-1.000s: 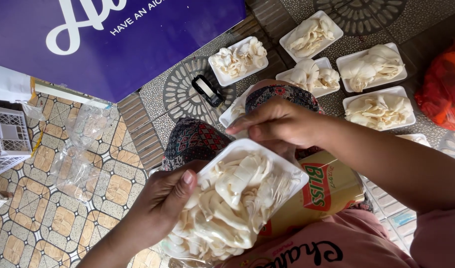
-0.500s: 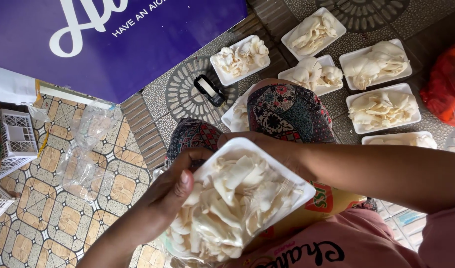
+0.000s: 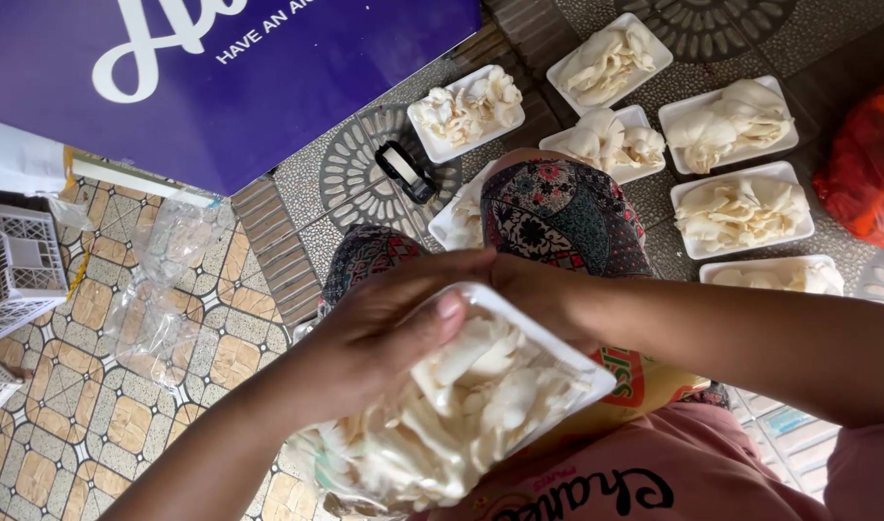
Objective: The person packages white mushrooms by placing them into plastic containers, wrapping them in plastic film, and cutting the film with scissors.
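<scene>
A white foam tray (image 3: 579,364) heaped with pale oyster mushrooms (image 3: 461,405) is held over my lap, above my patterned trousers (image 3: 557,217). My left hand (image 3: 384,333) grips the tray's near-left side, with the thumb lying across the mushrooms. My right hand (image 3: 530,289) holds the tray's far edge, fingers curled on the rim and partly hidden by the left hand. A clear film seems to cover the mushrooms at the lower end.
Several filled mushroom trays (image 3: 741,207) lie on the patterned floor ahead and to the right. A black tape dispenser (image 3: 404,170) sits by my knee. Clear plastic bags (image 3: 162,280), a white crate (image 3: 22,260), a purple banner (image 3: 220,77), a red bag (image 3: 871,174) and a yellow box (image 3: 644,386) surround me.
My right hand dropped from above the tray to its far edge. My left hand slid from the tray's side up over the mushrooms, and the tray moved slightly lower and rightward.
</scene>
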